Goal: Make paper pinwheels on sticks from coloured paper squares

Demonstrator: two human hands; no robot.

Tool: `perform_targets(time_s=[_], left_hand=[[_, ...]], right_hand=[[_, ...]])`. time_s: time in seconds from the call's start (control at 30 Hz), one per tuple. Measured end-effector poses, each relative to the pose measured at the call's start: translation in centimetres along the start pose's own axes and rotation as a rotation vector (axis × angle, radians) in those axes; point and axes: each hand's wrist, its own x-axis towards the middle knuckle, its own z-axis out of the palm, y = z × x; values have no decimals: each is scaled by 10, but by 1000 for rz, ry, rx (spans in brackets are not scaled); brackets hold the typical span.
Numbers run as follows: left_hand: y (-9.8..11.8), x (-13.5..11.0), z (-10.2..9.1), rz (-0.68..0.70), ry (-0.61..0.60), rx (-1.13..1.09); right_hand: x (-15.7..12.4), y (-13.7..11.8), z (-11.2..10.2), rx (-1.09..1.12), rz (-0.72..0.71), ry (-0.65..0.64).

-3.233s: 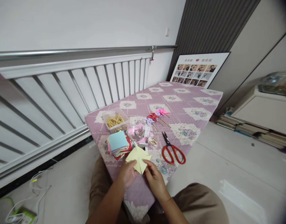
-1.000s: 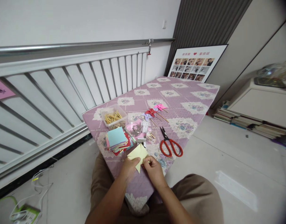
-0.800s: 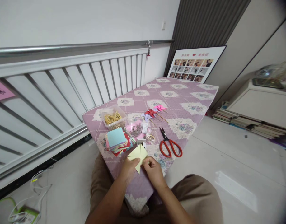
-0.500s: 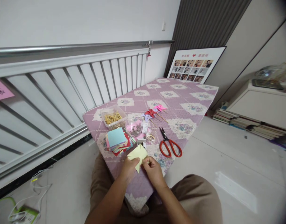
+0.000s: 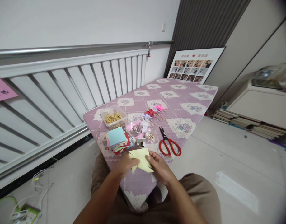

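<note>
Between my two hands is a pale yellow square of paper [image 5: 143, 157] with slits cut in from its corners. My left hand [image 5: 126, 164] grips its left side, thumb on top. On the right side, my right hand [image 5: 159, 165] holds the edge with the thumb over it and the fingers partly hidden beneath. Just beyond the paper stands a small open box [image 5: 140, 142] with dark little pieces in it. To the left lies a stack of coloured paper squares [image 5: 117, 137], light blue on top. Red-handled scissors [image 5: 170, 146] rest to the right.
A clear plastic tub of wooden sticks [image 5: 113, 117] stands at the table's left edge. Near it are a pink tray of small metal pieces [image 5: 135, 128] and a round clear container [image 5: 150, 136]. Finished paper pinwheels [image 5: 151, 113] lie farther back on the flowered tablecloth [image 5: 154, 93].
The yellow paper has turned in my hands, so its edge now faces away instead of a corner. My right hand has moved a little outward to the paper's right side.
</note>
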Motion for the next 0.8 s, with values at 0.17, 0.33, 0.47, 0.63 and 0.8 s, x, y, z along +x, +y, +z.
perform_targets(time_s=[0.17,0.33,0.47,0.63,0.8], left_hand=[[24,-6,-6,22,-58,266],[36,-6,-8,21,-79,437],[37,-3,-9,43,-116,467],[35,-1,-9,70,-114,400],[24,2,-12,60,-74,253]], right_hand=[[-2,-1,16,25,80,-107],[1,6,22,18,84,-71],[2,7,24,-22,65,-13],[2,8,28,-57,29,68],[3,14,33,-18,7,145]])
